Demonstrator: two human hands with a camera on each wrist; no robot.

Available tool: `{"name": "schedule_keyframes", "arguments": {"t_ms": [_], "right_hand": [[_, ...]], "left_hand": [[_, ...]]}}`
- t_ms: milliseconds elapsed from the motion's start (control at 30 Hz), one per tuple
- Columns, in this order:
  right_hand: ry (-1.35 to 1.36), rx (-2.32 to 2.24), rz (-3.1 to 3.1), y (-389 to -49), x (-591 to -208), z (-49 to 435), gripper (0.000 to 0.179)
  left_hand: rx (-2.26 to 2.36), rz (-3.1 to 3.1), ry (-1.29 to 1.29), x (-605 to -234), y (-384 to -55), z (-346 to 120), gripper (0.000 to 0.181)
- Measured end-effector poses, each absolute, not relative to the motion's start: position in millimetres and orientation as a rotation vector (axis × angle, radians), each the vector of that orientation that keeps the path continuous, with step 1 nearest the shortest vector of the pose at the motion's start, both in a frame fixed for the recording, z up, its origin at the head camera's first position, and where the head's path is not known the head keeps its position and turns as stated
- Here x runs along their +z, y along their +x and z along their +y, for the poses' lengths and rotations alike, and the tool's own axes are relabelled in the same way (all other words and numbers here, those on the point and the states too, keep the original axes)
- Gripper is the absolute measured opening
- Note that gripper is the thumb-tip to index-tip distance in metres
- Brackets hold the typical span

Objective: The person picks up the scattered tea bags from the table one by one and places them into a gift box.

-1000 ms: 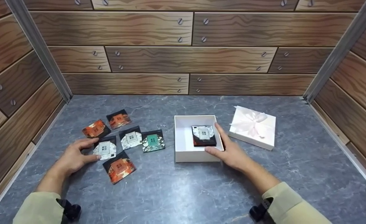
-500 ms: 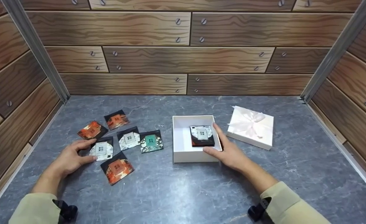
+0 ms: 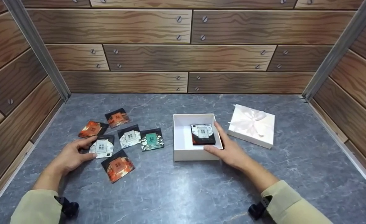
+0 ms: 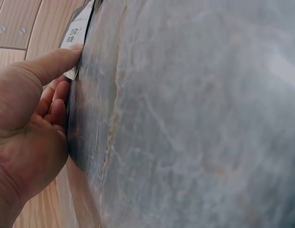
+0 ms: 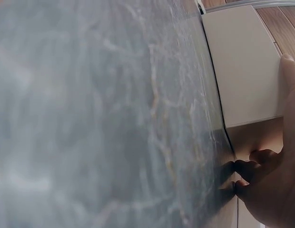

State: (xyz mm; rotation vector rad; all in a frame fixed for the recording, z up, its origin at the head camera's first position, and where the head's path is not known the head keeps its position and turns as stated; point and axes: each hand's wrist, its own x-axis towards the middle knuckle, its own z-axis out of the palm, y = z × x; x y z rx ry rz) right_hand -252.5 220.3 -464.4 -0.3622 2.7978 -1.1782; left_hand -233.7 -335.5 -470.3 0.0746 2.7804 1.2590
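Since the earliest frame, your left hand (image 3: 70, 156) has slid slightly outward with the white packet (image 3: 101, 147), and the red-orange packet (image 3: 93, 129) just beyond your forefinger has shifted outward too. Your right hand (image 3: 233, 152) and the white box (image 3: 197, 155) have stayed put.

Your left thumb and forefinger are spread about the packet's width, forefinger at its far corner, thumb at its near one, pinching its outer side. It lies at the table. The left wrist view shows your thumb tip on its face; whether a finger is under the far edge, you can't tell.

To take it up cleanly, work a fingertip beneath the rim before lifting, and squeeze gently: it looks thin and glossy and could skid or bow. The orange packet (image 3: 118, 166) on the near side of your grip almost meets its corner, so raise straight up rather than drag.

Your right hand grips the box's near right corner, thumb over the near wall, fingers along the right wall; keep it steady. Inside, left of those fingers, lies a stack of packets (image 3: 203, 133), a white-and-black one on top, orange showing beneath. The lid (image 3: 267, 124) lies beyond and right of that hand.
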Motion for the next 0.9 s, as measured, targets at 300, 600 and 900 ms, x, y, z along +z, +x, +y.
{"name": "schedule_keyframes", "arguments": {"t_ms": [300,600,900], "right_hand": [[-0.374,-1.194,2.796,-252.2,-464.1,219.7,0.106],[-0.380,-1.218,2.788,-251.4,-466.7,220.3,0.105],[-0.345,-1.181,2.796,-252.7,-465.1,219.5,0.107]], "left_hand": [[1.283,2.805,0.121,-471.7,-233.0,-335.3,0.067],[1.322,2.789,0.090,-472.8,-229.8,-332.8,0.064],[1.365,2.803,0.061,-472.9,-229.1,-332.2,0.062]]}}
